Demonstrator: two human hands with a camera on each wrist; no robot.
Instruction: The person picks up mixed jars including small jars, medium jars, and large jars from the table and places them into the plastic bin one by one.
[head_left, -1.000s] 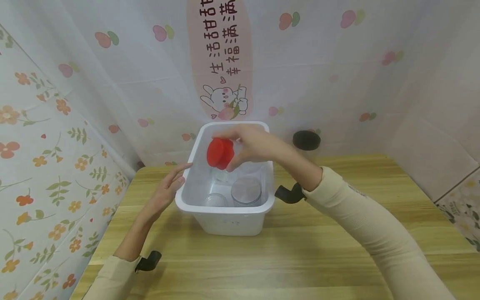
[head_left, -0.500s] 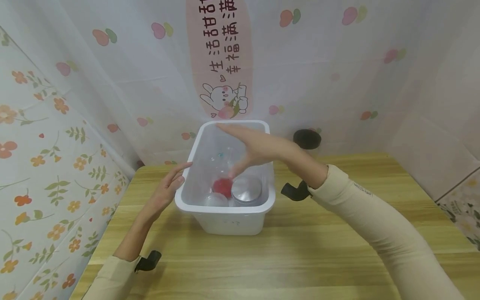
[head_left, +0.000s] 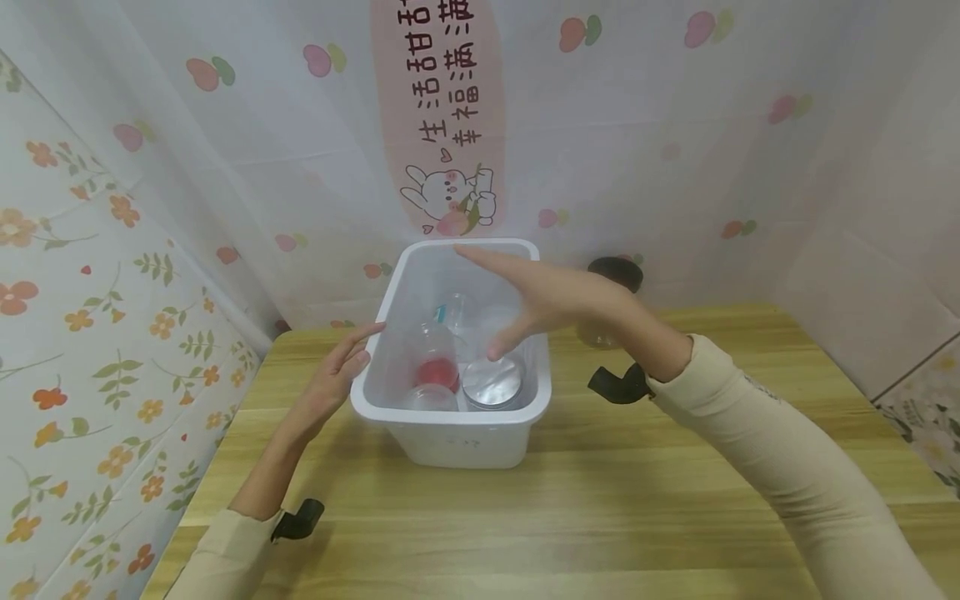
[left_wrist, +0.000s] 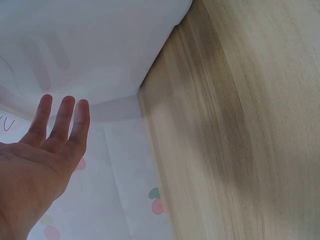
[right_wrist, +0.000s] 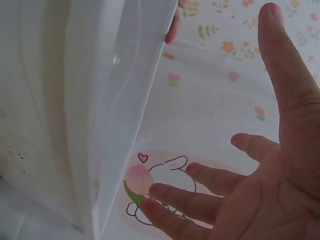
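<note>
My left hand [head_left: 341,367] rests on the left rim of a white plastic bin [head_left: 461,442], its fingers straight along the outer side in the left wrist view. Above the bin's right side hovers my right hand [head_left: 551,296], fingers and thumb spread with nothing in them. Inside the bin, a clear jar with a red lid [head_left: 437,375] lies on its side. Beside it stands a jar with a silver lid [head_left: 491,382]. Another clear container [head_left: 431,398] sits at the near left, and a clear one with a teal label [head_left: 450,312] lies farther back.
A clear jar with a black lid [head_left: 615,272] stands on the wood-grain table [head_left: 525,533] right of the bin, partly behind my right forearm. Printed curtains [head_left: 675,183] hang behind the table and along the left. Black bent pieces [head_left: 298,521] stick out from both wrists.
My right hand has let go of the red-lidded jar, which dropped into the bin and settled on its side. That hand then drew up and right; the left stays on the rim.
</note>
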